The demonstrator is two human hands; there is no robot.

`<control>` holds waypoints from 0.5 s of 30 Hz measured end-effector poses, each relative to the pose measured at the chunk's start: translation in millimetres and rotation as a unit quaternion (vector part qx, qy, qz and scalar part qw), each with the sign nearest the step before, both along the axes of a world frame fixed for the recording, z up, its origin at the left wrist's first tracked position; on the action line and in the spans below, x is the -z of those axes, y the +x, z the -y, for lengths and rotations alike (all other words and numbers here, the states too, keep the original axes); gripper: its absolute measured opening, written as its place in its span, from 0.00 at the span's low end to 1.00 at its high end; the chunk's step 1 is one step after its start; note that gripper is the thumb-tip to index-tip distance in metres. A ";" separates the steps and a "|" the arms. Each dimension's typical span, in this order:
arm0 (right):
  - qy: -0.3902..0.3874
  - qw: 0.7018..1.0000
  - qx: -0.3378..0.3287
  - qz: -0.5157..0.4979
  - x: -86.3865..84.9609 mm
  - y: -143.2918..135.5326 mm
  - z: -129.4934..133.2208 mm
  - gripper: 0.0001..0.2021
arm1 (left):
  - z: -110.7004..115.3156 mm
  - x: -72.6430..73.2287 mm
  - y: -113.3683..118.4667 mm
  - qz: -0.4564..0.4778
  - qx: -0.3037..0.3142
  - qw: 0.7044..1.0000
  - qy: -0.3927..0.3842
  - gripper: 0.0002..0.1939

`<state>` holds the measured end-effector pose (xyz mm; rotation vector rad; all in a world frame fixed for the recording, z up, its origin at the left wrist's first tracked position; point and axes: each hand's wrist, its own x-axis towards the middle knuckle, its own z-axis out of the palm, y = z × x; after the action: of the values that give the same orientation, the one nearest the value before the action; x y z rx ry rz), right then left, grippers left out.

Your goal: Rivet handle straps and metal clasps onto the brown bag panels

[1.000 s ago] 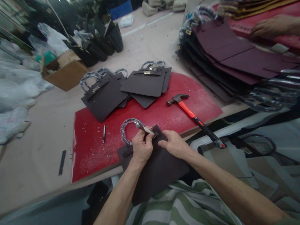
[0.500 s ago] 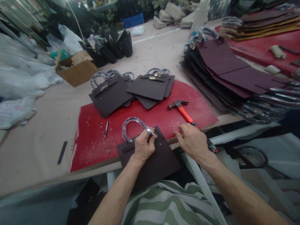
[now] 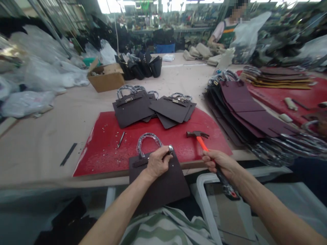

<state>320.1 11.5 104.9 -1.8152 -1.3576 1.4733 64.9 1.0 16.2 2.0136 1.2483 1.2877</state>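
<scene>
My right hand [image 3: 217,163] is closed round the red-and-black handle of a claw hammer [image 3: 203,144], its head over the right part of the red board [image 3: 94,149]. In my left hand [image 3: 158,161] a short metal punch [image 3: 170,148] is pinched, its shiny top showing above the fingers and its tip hidden. That hand rests on a dark brown handbag panel [image 3: 160,187] at the board's front edge, near one foot of the plastic-wrapped handle [image 3: 149,136]. A thin metal rod [image 3: 121,139] and several tiny bits lie on the board.
Finished-looking brown panels [image 3: 133,109] with handles lie at the board's back. A stack of maroon and black panels [image 3: 255,105] is at right, a cardboard box [image 3: 106,80] at back left. A white-rimmed bin [image 3: 204,207] stands below the table edge. Another person [image 3: 224,32] is far back.
My right hand has closed round the hammer's handle, which it was reaching over before. My left hand stays on the panel with the punch. The head view has tilted up.
</scene>
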 end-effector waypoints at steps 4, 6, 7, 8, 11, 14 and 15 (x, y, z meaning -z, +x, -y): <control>0.156 0.987 0.030 -0.009 -45.0 -15.6 34.0 0.20 | 0.4 -3.1 0.4 -0.015 -0.002 1.000 -0.020 0.06; 0.318 0.944 0.020 0.082 -62.4 -20.0 48.2 0.18 | 0.6 -4.3 0.8 -0.021 -0.003 1.000 -0.024 0.05; 0.386 0.912 -0.007 0.141 -67.9 -21.1 53.2 0.17 | 0.6 -4.7 1.0 -0.021 -0.001 0.999 -0.025 0.05; 0.431 0.879 -0.046 0.199 -71.5 -21.4 56.5 0.16 | 0.6 -4.8 1.2 -0.021 0.001 0.999 -0.025 0.04; 0.448 0.815 -0.191 0.313 -77.6 -19.0 60.2 0.13 | 0.4 -3.8 1.5 -0.020 0.002 0.999 -0.032 0.05; 0.454 0.809 -0.183 0.324 -88.7 -14.6 63.2 0.13 | 0.2 -1.9 1.2 -0.020 -0.002 0.999 -0.036 0.05; 0.470 0.815 -0.132 0.311 -92.0 -13.6 64.8 0.12 | 0.1 -1.5 0.9 -0.021 -0.004 0.999 -0.035 0.04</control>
<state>306.5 -53.2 196.9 -1.4425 -2.1752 0.0767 65.8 0.9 17.6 1.9991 1.3028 1.1934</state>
